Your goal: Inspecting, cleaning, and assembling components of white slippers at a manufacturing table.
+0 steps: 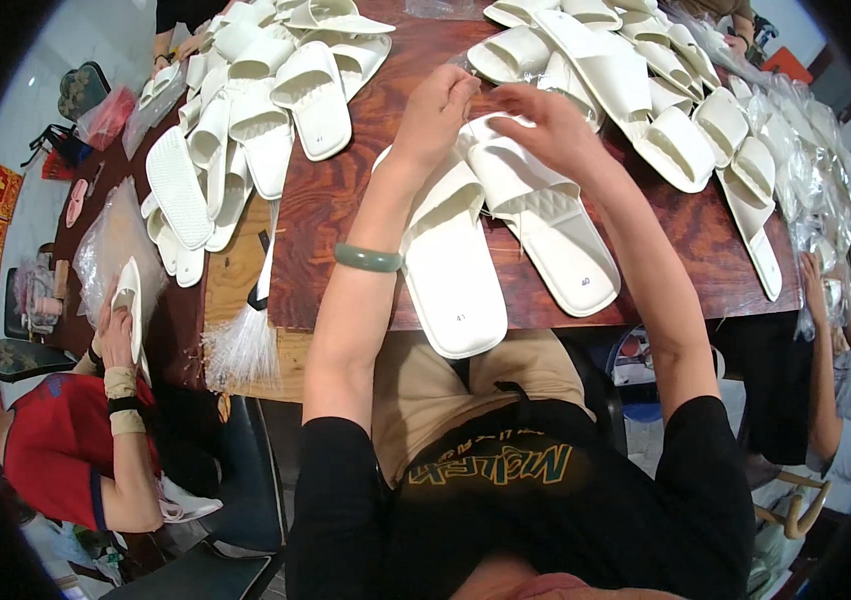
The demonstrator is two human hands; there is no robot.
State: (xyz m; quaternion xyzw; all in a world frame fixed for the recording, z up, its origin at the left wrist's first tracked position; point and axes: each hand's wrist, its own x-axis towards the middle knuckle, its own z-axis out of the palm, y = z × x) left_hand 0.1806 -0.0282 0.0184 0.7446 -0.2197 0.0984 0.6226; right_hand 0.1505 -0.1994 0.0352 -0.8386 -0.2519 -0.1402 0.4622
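Note:
Two white slippers lie side by side on the table before me, toes away: a left slipper (450,265) overhanging the near edge and a right slipper (550,220). My left hand (437,118), with a green bangle on its forearm, is pinched closed beyond their toe ends. Close against its fingertips, my right hand (552,125) curls its fingers inward, the thumb a little apart. Whatever lies between the fingertips is too small to make out. A thin strand (520,238) shows between the two slippers.
White slippers are heaped at left (245,110) and right (635,90) on the reddish wooden table (345,200). Clear plastic bags (825,170) lie far right. A bundle of clear strands (242,350) hangs at the near left. A person in red (65,440) handles a slipper; another sits right.

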